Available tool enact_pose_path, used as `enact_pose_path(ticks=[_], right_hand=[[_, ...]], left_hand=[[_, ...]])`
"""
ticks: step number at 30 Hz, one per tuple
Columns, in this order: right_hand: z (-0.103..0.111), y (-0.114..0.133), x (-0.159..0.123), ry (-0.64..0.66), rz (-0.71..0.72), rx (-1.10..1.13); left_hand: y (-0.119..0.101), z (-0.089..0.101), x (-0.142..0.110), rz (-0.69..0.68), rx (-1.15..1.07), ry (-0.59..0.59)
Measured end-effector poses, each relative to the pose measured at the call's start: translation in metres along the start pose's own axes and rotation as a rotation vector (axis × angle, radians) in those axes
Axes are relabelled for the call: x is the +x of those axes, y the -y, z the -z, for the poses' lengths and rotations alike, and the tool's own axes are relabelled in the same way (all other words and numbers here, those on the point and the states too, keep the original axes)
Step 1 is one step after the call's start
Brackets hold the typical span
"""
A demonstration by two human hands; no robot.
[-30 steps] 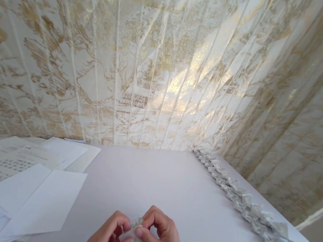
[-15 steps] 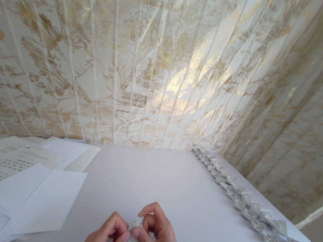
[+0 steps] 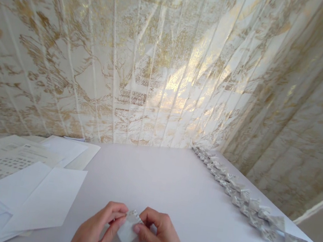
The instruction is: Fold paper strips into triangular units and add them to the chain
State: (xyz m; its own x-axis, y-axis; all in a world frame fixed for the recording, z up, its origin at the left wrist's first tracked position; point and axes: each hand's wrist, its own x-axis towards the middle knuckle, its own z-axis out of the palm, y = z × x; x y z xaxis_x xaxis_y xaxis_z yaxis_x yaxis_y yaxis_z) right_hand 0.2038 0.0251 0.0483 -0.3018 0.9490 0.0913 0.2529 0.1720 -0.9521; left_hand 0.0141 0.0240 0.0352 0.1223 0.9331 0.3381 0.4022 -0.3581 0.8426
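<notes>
At the front middle of the table, a small folded piece of paper (image 3: 128,232) is held up between both hands. It is whitish, with a pointed lower corner and some dark print along its top edge. My left hand (image 3: 98,227) pinches its left side between thumb and fingers. On the right side, the thumb and curled index finger of my right hand (image 3: 160,235) grip it. The back of the paper is hidden.
Loose sheets (image 3: 44,200) and a printed page (image 3: 11,158) overlap on the left of the white table (image 3: 140,179). Several folded paper pieces (image 3: 246,204) stand in rows along the right edge. A gold-patterned curtain (image 3: 146,61) hangs behind.
Both hands have moved slightly apart, showing more of the folded paper. My right index finger, raised before, has come down onto the paper's right side.
</notes>
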Motion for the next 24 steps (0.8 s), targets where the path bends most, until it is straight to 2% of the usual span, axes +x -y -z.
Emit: enact_pose_path(ticks=[4, 7, 9, 13, 15, 20, 24], right_hand=[[0.001, 0.000, 0.000, -0.039, -0.020, -0.080], [0.004, 0.002, 0.001, -0.005, -0.010, -0.084], [0.008, 0.001, 0.001, -0.008, 0.011, -0.123], [0.016, -0.005, 0.004, -0.097, 0.234, -0.359], [0.018, -0.008, 0.004, -0.110, 0.298, -0.444], [0.011, -0.007, 0.003, -0.027, 0.291, -0.552], [0.009, -0.002, 0.001, 0.061, 0.269, -0.594]], left_hand=[[0.005, 0.005, 0.006, -0.022, 0.103, 0.153], [0.006, 0.005, 0.007, -0.063, 0.197, 0.267], [0.007, 0.005, 0.006, -0.146, 0.257, 0.252], [0.015, 0.009, 0.008, -0.441, 0.308, 0.144], [0.021, 0.009, 0.011, -0.531, 0.387, 0.119], [0.036, 0.006, 0.013, -0.582, 0.650, 0.149], [0.036, 0.004, 0.006, -0.568, 0.608, 0.162]])
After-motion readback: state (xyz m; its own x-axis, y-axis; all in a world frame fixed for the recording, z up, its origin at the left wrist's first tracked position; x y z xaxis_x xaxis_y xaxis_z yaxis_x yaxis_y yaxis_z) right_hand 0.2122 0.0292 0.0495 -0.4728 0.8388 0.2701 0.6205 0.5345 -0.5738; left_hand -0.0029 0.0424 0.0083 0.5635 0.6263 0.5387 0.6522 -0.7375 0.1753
